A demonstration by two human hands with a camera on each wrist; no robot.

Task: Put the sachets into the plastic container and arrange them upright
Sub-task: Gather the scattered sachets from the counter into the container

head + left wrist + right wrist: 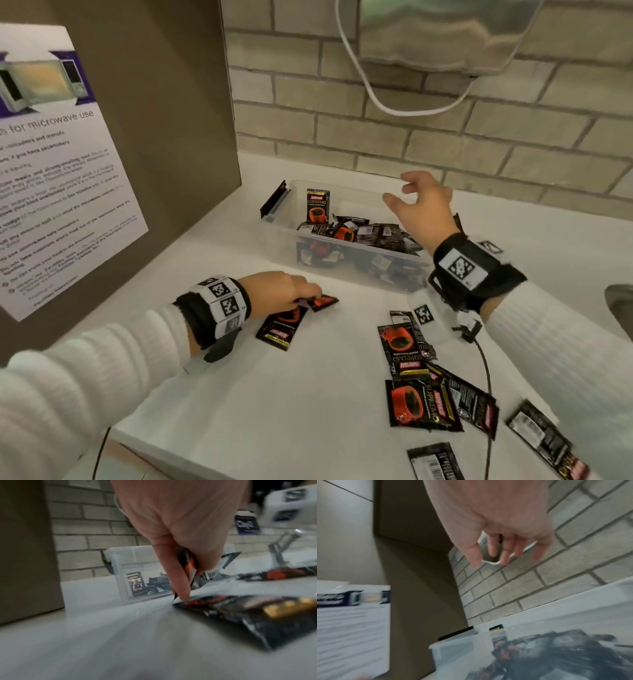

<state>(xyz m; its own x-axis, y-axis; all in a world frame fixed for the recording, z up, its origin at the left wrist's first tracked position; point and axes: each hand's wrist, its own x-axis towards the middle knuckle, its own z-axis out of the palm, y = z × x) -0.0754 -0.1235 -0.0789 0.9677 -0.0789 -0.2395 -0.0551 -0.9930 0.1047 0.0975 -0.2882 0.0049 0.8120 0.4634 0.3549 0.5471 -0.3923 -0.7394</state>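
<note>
A clear plastic container (pixel 281 236) stands on the white counter by the brick wall. One black-and-orange sachet (pixel 318 205) stands upright at its left end, and several more (pixel 373 234) lie flat in a heap inside. My left hand (pixel 305 296) is low on the counter in front of the container. In the left wrist view it pinches a sachet (pixel 191 563) between thumb and fingers, with the thumb tip touching another sachet (pixel 240 609) lying flat. My right hand (pixel 399 192) hovers over the container's right part with loosely spread fingers (pixel 505 557) and holds nothing.
Several loose sachets (pixel 421 407) lie on the counter at the front right, some overlapping. A brown cabinet side with a microwave notice (pixel 61 171) stands on the left. A sink edge (pixel 620 305) shows at far right. A white cable (pixel 376 99) hangs on the wall.
</note>
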